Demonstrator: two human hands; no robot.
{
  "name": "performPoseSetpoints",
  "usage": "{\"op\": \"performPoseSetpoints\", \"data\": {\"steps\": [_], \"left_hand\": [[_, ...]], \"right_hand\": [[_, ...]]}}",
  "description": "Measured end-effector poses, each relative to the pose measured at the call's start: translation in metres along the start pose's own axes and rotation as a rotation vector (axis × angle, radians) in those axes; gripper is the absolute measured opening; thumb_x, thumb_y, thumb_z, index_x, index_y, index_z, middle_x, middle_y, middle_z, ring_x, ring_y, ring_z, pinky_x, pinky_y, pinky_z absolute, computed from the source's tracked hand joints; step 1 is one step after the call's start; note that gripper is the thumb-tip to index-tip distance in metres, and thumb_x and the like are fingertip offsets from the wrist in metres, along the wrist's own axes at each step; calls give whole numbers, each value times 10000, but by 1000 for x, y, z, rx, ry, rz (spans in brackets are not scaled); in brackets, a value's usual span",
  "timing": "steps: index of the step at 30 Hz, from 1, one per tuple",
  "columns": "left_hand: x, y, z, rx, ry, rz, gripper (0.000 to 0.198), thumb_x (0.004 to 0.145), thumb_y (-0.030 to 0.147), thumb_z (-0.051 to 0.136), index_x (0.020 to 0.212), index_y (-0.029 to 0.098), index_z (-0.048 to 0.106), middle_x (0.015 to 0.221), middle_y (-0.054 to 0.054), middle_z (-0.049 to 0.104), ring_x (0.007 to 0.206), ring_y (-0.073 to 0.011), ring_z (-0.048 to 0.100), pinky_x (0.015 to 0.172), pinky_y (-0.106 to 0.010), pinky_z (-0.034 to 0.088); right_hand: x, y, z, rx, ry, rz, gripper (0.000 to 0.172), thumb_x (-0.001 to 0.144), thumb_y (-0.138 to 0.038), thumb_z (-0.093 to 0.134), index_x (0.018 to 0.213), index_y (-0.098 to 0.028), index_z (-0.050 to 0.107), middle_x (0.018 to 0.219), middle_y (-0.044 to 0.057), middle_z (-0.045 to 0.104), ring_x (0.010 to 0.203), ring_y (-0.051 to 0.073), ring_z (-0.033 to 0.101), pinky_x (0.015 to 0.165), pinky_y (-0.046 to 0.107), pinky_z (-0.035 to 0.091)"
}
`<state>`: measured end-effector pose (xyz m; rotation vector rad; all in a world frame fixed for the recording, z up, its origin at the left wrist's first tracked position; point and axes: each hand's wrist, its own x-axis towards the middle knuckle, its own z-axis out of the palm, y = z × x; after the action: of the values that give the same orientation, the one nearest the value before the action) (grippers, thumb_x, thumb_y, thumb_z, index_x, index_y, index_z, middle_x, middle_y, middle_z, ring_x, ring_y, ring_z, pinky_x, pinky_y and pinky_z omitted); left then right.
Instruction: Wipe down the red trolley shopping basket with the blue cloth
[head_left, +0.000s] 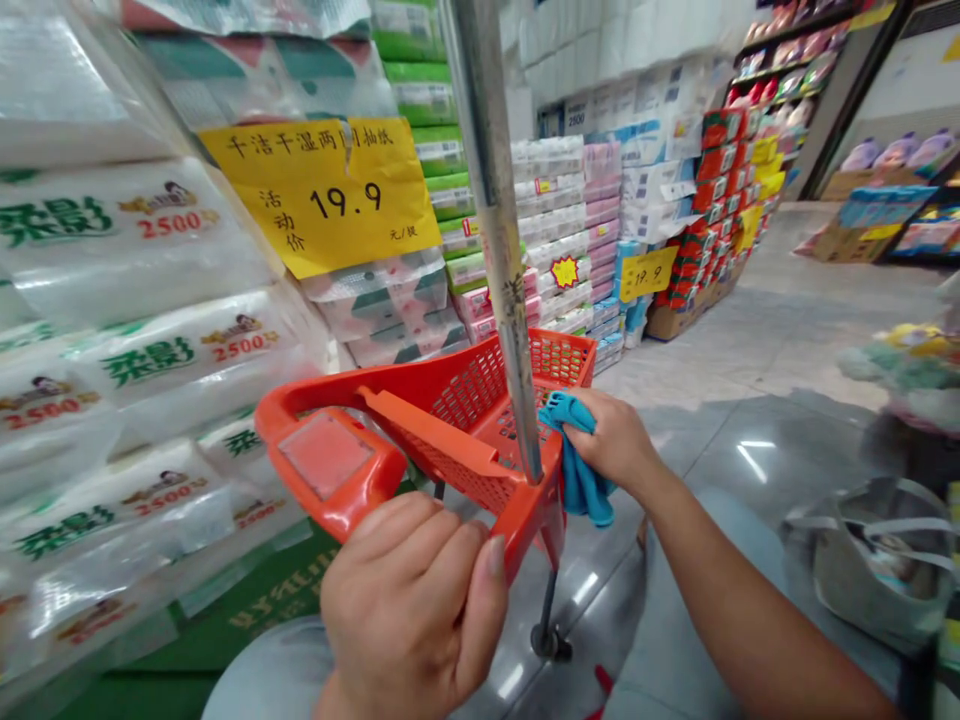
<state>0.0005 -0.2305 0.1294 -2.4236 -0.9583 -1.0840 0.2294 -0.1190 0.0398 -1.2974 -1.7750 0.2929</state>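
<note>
An orange plastic shopping cart [442, 430] with perforated basket walls stands right in front of me. My left hand [420, 590] is wrapped round its handle at the near side. My right hand [611, 440] grips a blue cloth [585, 485] against the right rim of the basket, and part of the cloth hangs down outside. A worn metal pole [499, 220] rises from the cart's near right corner, between the hands. Beneath the basket a leg ends in a dark caster wheel [551, 640].
Stacked tissue packs [135, 370] line the left side, close to the cart. A yellow price sign [322, 195] hangs on them. Red packs [709, 210] stand farther along. A grey bag [877, 550] sits on the right of the tiled floor [750, 370]. Bottles [900, 150] stand in the distance.
</note>
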Motion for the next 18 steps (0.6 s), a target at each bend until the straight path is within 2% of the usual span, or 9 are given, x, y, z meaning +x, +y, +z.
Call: {"op": "performPoseSetpoints", "data": {"steps": [3, 6, 9, 12, 15, 18], "left_hand": [[0, -4, -4, -19, 10, 38, 143, 854, 79, 543, 785, 166, 632, 627, -13, 646, 648, -162, 564, 686, -314, 448], [-1, -6, -11, -29, 13, 43, 139, 829, 65, 537, 815, 173, 625, 648, -7, 670, 669, -155, 584, 747, -301, 487], [-4, -9, -17, -41, 17, 52, 155, 795, 55, 539, 834, 175, 629, 646, 4, 672, 653, -135, 593, 775, -284, 508], [-7, -16, -21, -65, 30, 77, 169, 769, 66, 532, 840, 179, 636, 638, 8, 671, 630, -128, 605, 774, -284, 529], [-16, -26, -23, -63, 65, 112, 179, 766, 87, 524, 838, 190, 652, 643, 11, 676, 632, -137, 625, 760, -304, 545], [-33, -36, -23, -54, 85, 117, 172, 810, 126, 513, 810, 202, 667, 679, 10, 684, 673, -152, 650, 795, -345, 558]], "right_hand": [[-6, -37, -9, -9, -67, -185, 137, 796, -168, 559, 839, -215, 681, 911, 42, 659, 892, 204, 603, 798, 315, 441], [-13, -59, -13, 166, -82, -268, 131, 796, -138, 551, 763, -212, 654, 849, 23, 612, 827, 176, 577, 737, 288, 420], [-13, -50, -8, 290, -57, -181, 126, 791, -123, 536, 753, -206, 624, 803, 9, 602, 788, 161, 574, 730, 273, 425], [-14, -39, -5, 222, -47, -83, 114, 774, -131, 534, 777, -204, 622, 818, 16, 629, 797, 172, 589, 759, 286, 434], [-22, -45, -7, 110, -88, -83, 104, 760, -144, 531, 777, -205, 612, 826, 28, 640, 827, 194, 598, 765, 303, 431], [-30, -58, -8, 73, -59, -20, 85, 756, -149, 540, 768, -211, 597, 790, 22, 640, 800, 196, 601, 730, 300, 421]]}}
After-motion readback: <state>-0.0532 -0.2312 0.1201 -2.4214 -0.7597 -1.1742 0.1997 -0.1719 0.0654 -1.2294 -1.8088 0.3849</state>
